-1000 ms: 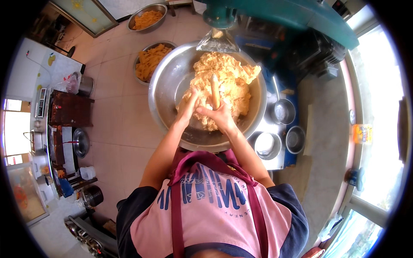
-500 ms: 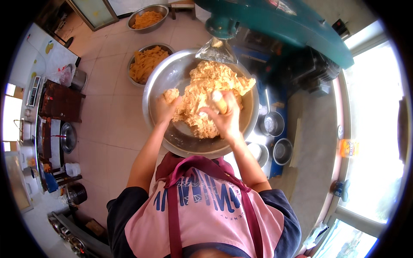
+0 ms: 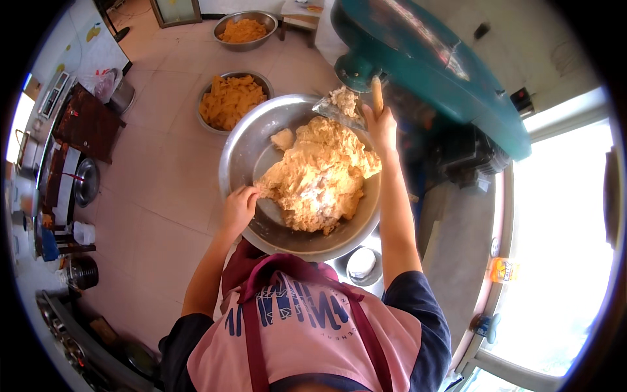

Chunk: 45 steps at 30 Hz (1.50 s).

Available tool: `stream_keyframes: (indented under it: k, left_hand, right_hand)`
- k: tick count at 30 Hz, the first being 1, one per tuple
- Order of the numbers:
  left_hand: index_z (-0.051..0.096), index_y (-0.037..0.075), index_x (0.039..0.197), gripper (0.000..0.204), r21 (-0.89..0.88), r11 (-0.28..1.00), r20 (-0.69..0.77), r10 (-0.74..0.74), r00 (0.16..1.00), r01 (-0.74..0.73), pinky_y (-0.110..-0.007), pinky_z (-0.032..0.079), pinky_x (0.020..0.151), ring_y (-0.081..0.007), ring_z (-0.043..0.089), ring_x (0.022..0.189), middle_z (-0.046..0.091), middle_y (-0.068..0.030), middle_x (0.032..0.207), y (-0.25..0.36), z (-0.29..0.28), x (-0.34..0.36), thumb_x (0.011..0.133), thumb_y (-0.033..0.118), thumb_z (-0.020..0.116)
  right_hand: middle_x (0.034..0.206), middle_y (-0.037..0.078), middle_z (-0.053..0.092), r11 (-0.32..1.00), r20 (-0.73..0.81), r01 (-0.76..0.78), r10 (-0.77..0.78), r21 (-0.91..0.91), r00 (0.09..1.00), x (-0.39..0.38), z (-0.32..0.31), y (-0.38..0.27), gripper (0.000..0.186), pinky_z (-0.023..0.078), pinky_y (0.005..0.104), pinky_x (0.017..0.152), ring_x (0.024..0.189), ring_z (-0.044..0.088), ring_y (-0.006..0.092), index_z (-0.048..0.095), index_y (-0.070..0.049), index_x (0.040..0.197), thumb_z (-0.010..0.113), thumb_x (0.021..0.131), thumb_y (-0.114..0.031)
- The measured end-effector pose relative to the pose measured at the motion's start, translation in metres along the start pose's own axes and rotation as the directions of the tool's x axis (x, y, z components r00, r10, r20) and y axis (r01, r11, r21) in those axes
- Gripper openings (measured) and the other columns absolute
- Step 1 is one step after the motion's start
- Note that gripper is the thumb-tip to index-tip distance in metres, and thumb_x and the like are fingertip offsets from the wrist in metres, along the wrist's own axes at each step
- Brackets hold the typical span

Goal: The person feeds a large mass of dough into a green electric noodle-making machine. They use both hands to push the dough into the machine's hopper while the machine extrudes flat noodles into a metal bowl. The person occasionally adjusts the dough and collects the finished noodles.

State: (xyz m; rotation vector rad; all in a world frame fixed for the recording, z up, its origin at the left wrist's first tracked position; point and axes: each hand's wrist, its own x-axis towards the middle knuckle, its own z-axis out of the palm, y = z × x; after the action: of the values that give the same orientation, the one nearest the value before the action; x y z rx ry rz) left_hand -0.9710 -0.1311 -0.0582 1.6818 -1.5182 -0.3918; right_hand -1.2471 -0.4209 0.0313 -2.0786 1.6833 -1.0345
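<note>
Right hand (image 3: 381, 127) and stick (image 3: 377, 95) have shifted from above the dough (image 3: 320, 170) to the far right edge of the bowl (image 3: 245, 153). Right hand is closed around the stick, beside the chute (image 3: 324, 106), which bears a lump (image 3: 344, 100). Left hand (image 3: 240, 206) is at the bowl's left edge, fingers bent at the dough; whether they grip it cannot be told. Dough occupies the bowl's middle and right side; a small piece (image 3: 282, 139) lies just beside it, toward the far left edge
</note>
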Motion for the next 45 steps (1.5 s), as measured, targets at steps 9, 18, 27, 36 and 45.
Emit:
stream_keyframes:
  k: [9, 18, 27, 36, 45]
  left_hand:
    - [0.063, 0.01, 0.084, 0.007, 0.195, 0.979, 0.022, 0.056, 0.998, -0.059, -0.039, 0.05, 0.057, -0.0281, 0.063, 0.066, 0.064, -0.0055, 0.074, 0.008, 0.0, -0.005, 0.086, 0.017, 0.063]
    - [0.061, 0.011, 0.077, 0.01, 0.239, 0.962, 0.111, 0.109, 0.988, -0.133, -0.04, 0.049, 0.059, -0.0269, 0.062, 0.065, 0.063, -0.0067, 0.07, 0.0, -0.001, -0.008, 0.085, 0.016, 0.061]
    - [0.058, 0.009, 0.073, 0.015, 0.18, 0.974, 0.189, 0.101, 0.977, -0.135, -0.04, 0.048, 0.062, -0.0276, 0.062, 0.064, 0.061, -0.0077, 0.066, -0.003, -0.011, -0.012, 0.085, 0.017, 0.059]
    - [0.059, 0.009, 0.072, 0.015, 0.133, 0.971, 0.231, 0.163, 0.959, -0.197, -0.04, 0.048, 0.061, -0.0268, 0.062, 0.063, 0.061, -0.0078, 0.065, -0.014, -0.012, -0.01, 0.085, 0.017, 0.058]
    - [0.06, 0.008, 0.073, 0.016, 0.147, 0.972, 0.256, 0.143, 0.956, -0.185, -0.04, 0.049, 0.059, -0.0264, 0.063, 0.061, 0.061, -0.0085, 0.065, -0.011, -0.013, -0.007, 0.085, 0.018, 0.059]
  right_hand:
    - [0.088, 0.018, 0.069, 0.846, 0.326, 0.277, -0.131, -0.456, 0.936, 0.0, 0.041, -0.021, 0.032, 0.055, 0.0492, 0.069, 0.078, 0.067, 0.041, 0.06, -0.022, 0.118, 0.052, 0.088, -0.013]
    - [0.092, 0.019, 0.071, 0.74, 0.186, 0.07, 0.075, -0.669, 0.98, 0.032, 0.105, -0.024, 0.017, 0.058, 0.0423, 0.076, 0.088, 0.07, 0.0357, 0.068, -0.005, 0.094, 0.053, 0.088, -0.013]
    - [0.087, 0.022, 0.069, 0.899, 0.224, 0.115, -0.019, -0.422, 0.974, 0.007, 0.047, -0.073, 0.033, 0.054, 0.0509, 0.077, 0.084, 0.066, 0.044, 0.071, -0.014, 0.095, 0.054, 0.092, -0.043]
    - [0.093, 0.022, 0.069, 0.882, 0.325, -0.445, 0.471, -0.153, 0.82, 0.029, 0.08, -0.033, 0.041, 0.053, 0.0472, 0.079, 0.093, 0.066, 0.0398, 0.072, -0.011, 0.098, 0.056, 0.09, -0.047]
    - [0.106, 0.022, 0.068, 0.763, 0.127, -0.191, 0.336, -0.618, 0.933, 0.035, 0.095, -0.015, 0.032, 0.053, 0.0474, 0.087, 0.103, 0.065, 0.0412, 0.07, -0.01, 0.103, 0.05, 0.09, -0.032]
